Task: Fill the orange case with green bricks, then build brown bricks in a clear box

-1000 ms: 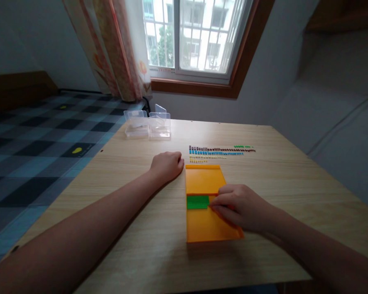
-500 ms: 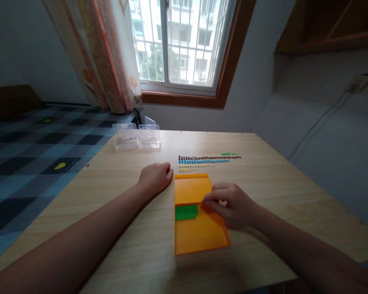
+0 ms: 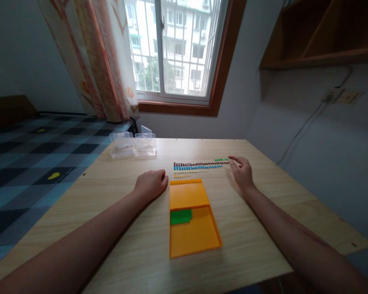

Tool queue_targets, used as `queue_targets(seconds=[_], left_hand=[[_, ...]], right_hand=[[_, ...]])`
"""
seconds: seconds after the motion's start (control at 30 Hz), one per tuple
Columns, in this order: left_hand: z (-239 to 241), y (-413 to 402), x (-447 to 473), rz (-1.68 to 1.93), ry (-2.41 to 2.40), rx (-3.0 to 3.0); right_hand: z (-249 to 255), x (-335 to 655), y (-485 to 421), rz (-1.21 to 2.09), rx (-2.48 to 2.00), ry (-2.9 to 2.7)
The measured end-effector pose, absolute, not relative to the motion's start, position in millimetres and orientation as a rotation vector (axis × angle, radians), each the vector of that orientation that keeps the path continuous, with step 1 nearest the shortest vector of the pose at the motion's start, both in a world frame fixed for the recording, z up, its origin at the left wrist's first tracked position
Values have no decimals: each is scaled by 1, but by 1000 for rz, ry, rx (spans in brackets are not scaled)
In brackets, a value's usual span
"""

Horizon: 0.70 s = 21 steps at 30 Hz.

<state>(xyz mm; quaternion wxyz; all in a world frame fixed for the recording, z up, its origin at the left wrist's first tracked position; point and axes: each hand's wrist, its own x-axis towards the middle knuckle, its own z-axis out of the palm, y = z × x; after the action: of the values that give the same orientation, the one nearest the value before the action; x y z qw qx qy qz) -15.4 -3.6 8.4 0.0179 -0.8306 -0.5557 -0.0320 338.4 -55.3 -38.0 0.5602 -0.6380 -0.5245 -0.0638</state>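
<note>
My left hand (image 3: 151,183) rests on the table as a loose fist, just left of an orange hinged case (image 3: 194,239); nothing shows in it. The case lies open, with green pieces (image 3: 180,216) packed in a block at the upper left of its near half. Over at the right end of the rows, my right hand (image 3: 242,173) has its index finger and thumb apart, the fingertips beside a short row of small green pieces (image 3: 221,159). Close by run rows of dark brown pieces (image 3: 199,164), blue pieces (image 3: 190,167) and small yellow pieces (image 3: 182,176).
Clear plastic boxes (image 3: 145,148) with lids up stand at the far left of the wooden table (image 3: 129,241). A bed with a checked cover (image 3: 64,159) is on the left. A shelf (image 3: 319,61) and a cable (image 3: 303,126) are on the right wall.
My right hand has moved from the case's right side, away from me, to the green row's right end. That row looks shorter. My left hand stays put; the view has shifted slightly.
</note>
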Motion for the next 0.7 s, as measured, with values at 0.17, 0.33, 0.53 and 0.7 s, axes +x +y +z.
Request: queue_targets(seconds=[0.17,0.33,0.53,0.7], left_hand=[[8,-4,-16,-106,-1718,-2593],[8,-4,-16,-113,-1721,-2600],[6,-3,-16,-108,-1725,-2597],[7,-4,-17,-94,-1733,-2599]], right_hand=[[-49,345,-45,-195,-1603,-1220],[-48,359,-25,-232,-1694,-1254],[-45,387,7,-234,-1781,-1261],[-49,399,22,-147,-1847,-1296]])
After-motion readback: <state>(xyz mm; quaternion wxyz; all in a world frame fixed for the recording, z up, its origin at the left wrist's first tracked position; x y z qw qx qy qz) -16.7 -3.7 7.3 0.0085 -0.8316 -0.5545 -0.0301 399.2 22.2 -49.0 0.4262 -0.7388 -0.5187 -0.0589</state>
